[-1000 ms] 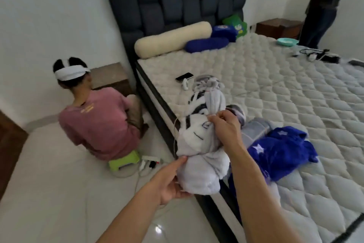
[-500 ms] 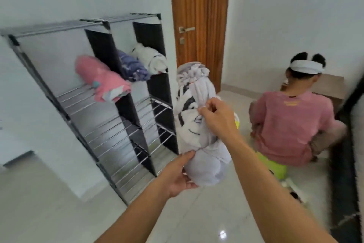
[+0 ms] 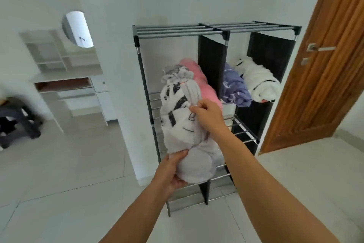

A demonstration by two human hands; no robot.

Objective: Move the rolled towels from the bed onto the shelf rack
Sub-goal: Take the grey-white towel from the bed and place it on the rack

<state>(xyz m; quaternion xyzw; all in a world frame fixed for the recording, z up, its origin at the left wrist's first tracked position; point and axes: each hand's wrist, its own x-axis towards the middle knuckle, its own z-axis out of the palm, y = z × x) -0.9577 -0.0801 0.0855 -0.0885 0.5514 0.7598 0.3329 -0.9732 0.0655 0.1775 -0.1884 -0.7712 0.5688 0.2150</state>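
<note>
Two hands are carrying one rolled towel (image 3: 180, 124) in front of the rack (image 3: 216, 30), seen from the single head view. The left hand (image 3: 171, 170) is cupping the towel's rounded lower end from beneath, fingers curled around it. The right hand (image 3: 206, 114) is pinching a fold of cloth on the roll's right side, about halfway up. Neither hand is spread flat.

The towel is white and grey with dark markings, and its long axis is running nearly upright, bunched tied end pointing up toward the rack's upper shelf and rounded end pointing down. It is hanging in the air, not yet resting on any shelf, and it is covering much of the rack's left column.

Behind it, a pink roll (image 3: 199, 81) is lying on the upper left shelf; a purple roll (image 3: 234, 87) and a white roll (image 3: 258, 83) are sharing the upper right one. The rack is lying straight ahead of both hands, the right hand being nearer the shelves. I judge the coming move is turning on tipping the roll forward so its tied end is leading into a free space beside the pink roll or on a bare lower shelf.
</note>
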